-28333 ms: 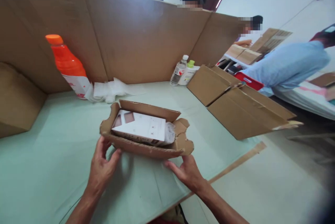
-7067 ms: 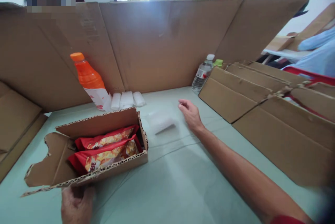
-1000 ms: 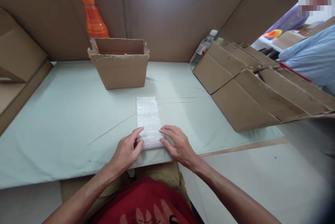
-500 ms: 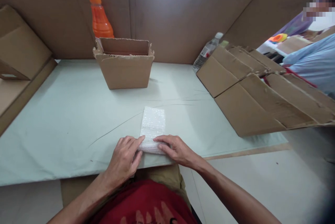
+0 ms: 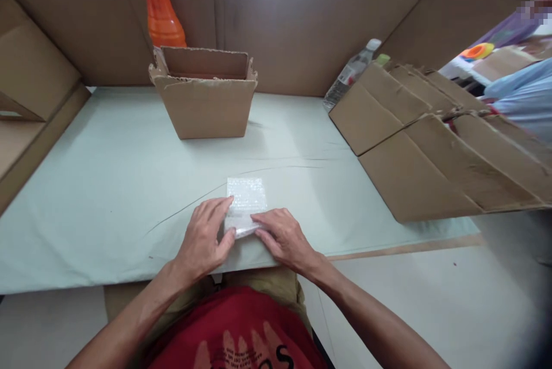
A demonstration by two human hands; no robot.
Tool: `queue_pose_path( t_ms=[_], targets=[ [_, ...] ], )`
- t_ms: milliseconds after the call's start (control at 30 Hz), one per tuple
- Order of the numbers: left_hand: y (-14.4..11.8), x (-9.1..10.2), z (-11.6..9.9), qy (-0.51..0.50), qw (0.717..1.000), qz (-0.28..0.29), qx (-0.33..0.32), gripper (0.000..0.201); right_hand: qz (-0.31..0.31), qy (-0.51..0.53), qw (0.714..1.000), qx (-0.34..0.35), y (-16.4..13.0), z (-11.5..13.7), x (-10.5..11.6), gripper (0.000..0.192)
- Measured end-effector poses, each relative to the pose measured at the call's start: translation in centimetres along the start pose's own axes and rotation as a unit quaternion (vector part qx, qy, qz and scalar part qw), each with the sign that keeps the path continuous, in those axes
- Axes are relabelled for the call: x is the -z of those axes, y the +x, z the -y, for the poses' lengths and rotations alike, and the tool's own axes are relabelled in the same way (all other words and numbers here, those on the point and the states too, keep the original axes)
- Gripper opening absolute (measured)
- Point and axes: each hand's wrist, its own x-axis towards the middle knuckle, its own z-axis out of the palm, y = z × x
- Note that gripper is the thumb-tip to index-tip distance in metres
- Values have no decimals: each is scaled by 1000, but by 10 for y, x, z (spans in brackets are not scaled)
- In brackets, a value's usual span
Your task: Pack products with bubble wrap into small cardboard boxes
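Note:
A strip of clear bubble wrap [image 5: 246, 193] lies on the pale green cloth near the front edge of the table, its near end rolled into a thick fold. My left hand [image 5: 202, 237] grips the left end of that fold between thumb and fingers. At the right end, my right hand [image 5: 282, 235] pinches the fold with its thumb below and fingers on top. Whatever may be inside the roll is hidden by the layers.
An open cardboard box [image 5: 211, 107] stands behind the wrap, with an orange bottle [image 5: 164, 18] at its back. Several cardboard boxes [image 5: 414, 168] sit to the right beside a clear bottle [image 5: 351, 73]. Another carton [image 5: 34, 58] is at left. Someone's light blue clothing [image 5: 524, 93] shows far right.
Both hands have rolled the bubble wrap's near end forward, away from my body. The flat part of the strip is shorter now. The view has tilted slightly down.

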Motion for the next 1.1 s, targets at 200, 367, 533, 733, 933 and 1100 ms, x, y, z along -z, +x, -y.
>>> queue_pose_path(
  t_ms=[200, 367, 533, 733, 933, 1100],
  targets=[
    [-7, -7, 0, -78, 996, 25, 30, 59, 57, 123, 985, -110, 4, -1, 1, 23],
    [10, -16, 4, 6, 997, 35, 75, 42, -15, -82, 996, -9, 4, 10, 6, 30],
    [-5, -12, -1, -202, 951, -26, 232, 56, 29, -94, 995, 3, 7, 3, 0, 32],
    [-15, -15, -20, -480, 813, -42, 328, 78, 14, 126, 988, -93, 8, 5, -9, 27],
    [-9, -19, -30, -436, 851, -69, 285, 74, 48, 246, 964, -90, 14, 6, 13, 67],
    [26, 12, -7, -218, 970, -54, 97, 55, 39, 297, 943, -142, 28, -8, 26, 20]
  ],
)
